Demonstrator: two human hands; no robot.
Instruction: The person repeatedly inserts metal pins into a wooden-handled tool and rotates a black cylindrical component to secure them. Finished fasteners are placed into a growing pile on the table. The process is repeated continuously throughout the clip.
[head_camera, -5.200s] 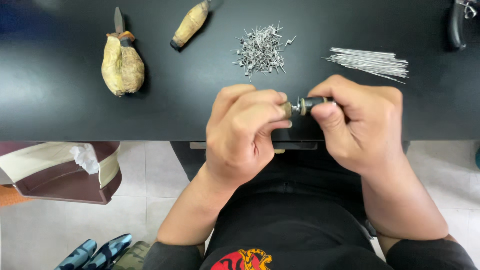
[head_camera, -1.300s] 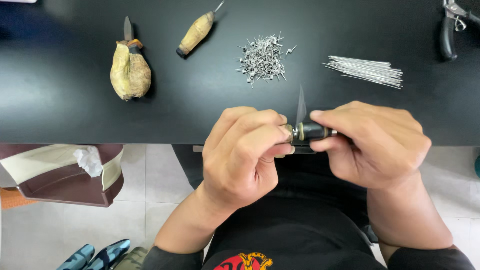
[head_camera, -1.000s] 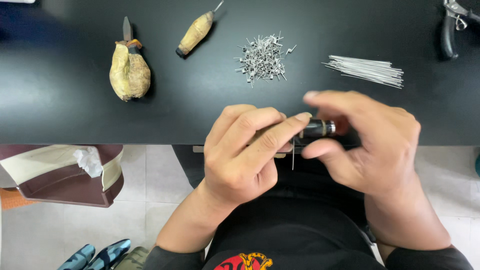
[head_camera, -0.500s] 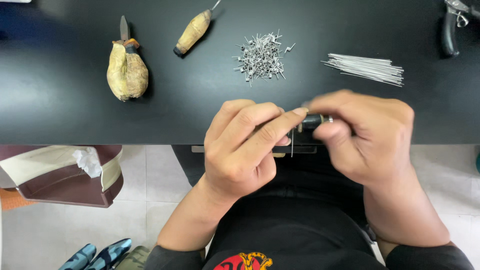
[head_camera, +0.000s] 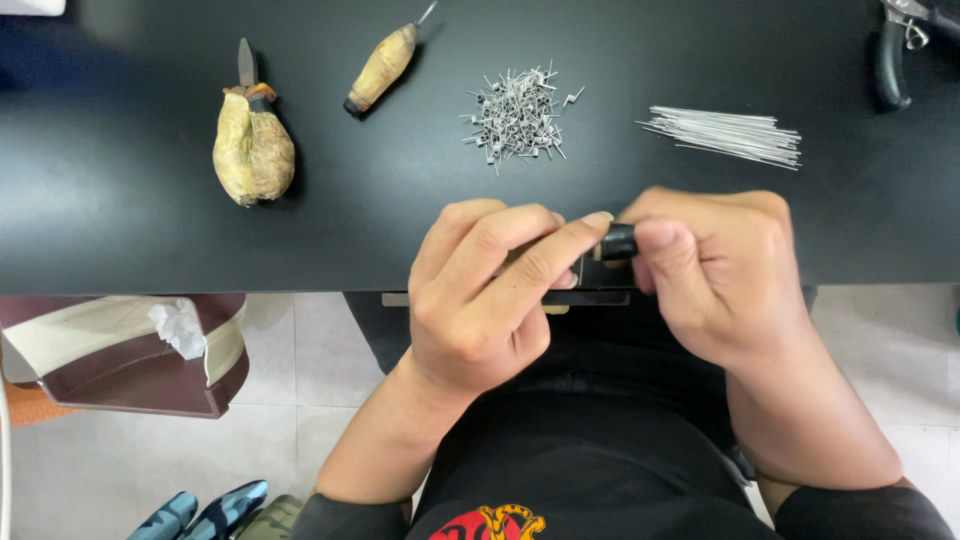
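Both hands meet at the near edge of a black table (head_camera: 150, 230). My right hand (head_camera: 725, 280) grips a small black-handled tool (head_camera: 618, 242) between thumb and fingers. My left hand (head_camera: 490, 290) closes on the tool's other end, with the index finger stretched along it to touch the black handle. Whatever sits at the tool's tip is hidden under my left fingers. A pile of small bent wire pieces (head_camera: 515, 110) lies beyond the hands, and a bundle of straight wires (head_camera: 725, 135) lies to its right.
Two tools with yellowish wrapped handles lie at the back left: a fat one (head_camera: 252, 150) and a slim one (head_camera: 382, 68). Black-handled pliers (head_camera: 895, 50) sit at the back right corner. A brown bin (head_camera: 130, 360) stands on the floor at left.
The thin wire that stuck up from the tool is no longer visible. My right hand has turned and closed back over the handle, and my left index finger now lies along the tool.
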